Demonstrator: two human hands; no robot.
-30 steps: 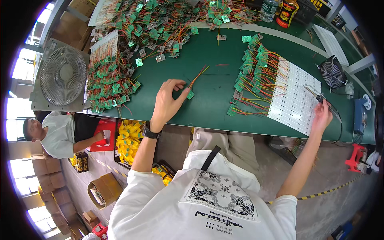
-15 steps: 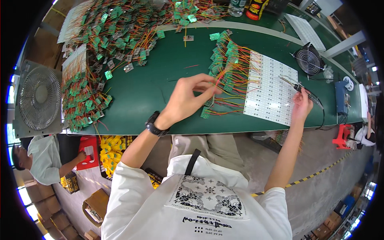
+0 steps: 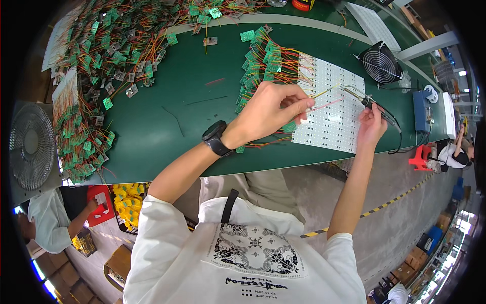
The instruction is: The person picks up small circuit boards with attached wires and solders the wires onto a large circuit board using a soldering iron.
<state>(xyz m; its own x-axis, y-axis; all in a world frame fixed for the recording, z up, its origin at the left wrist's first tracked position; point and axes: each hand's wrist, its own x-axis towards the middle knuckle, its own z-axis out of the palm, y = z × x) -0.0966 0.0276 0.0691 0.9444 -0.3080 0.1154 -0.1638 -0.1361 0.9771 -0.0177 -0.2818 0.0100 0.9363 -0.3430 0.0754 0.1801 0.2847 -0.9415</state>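
Note:
My left hand (image 3: 268, 109) is closed in a pinch on thin wires (image 3: 320, 93), one yellow and one red, whose ends reach over a white perforated panel (image 3: 326, 129). Part of a green circuit board (image 3: 289, 126) shows beneath its fingers. A soldering iron (image 3: 372, 104) with a thin metal guide and a black cable rests in my right hand (image 3: 372, 126), its tip above the panel near the wire ends. Along the panel's left edge, several small green boards (image 3: 273, 58) hang on red and yellow wires, partly hidden by my left hand.
A heap of wired green boards (image 3: 116, 58) covers the table's left side. Beyond the panel stand a small black fan (image 3: 380, 66) and a blue box (image 3: 421, 111). A large fan (image 3: 31, 147) is at far left. A seated person (image 3: 50, 223) is below it; wire scraps (image 3: 173, 120) lie mid-table.
My left hand has moved right, from the hanging boards to the panel, bringing the pinched wires near the iron's tip. My right hand keeps about the same place over the panel. The view has shifted slightly.

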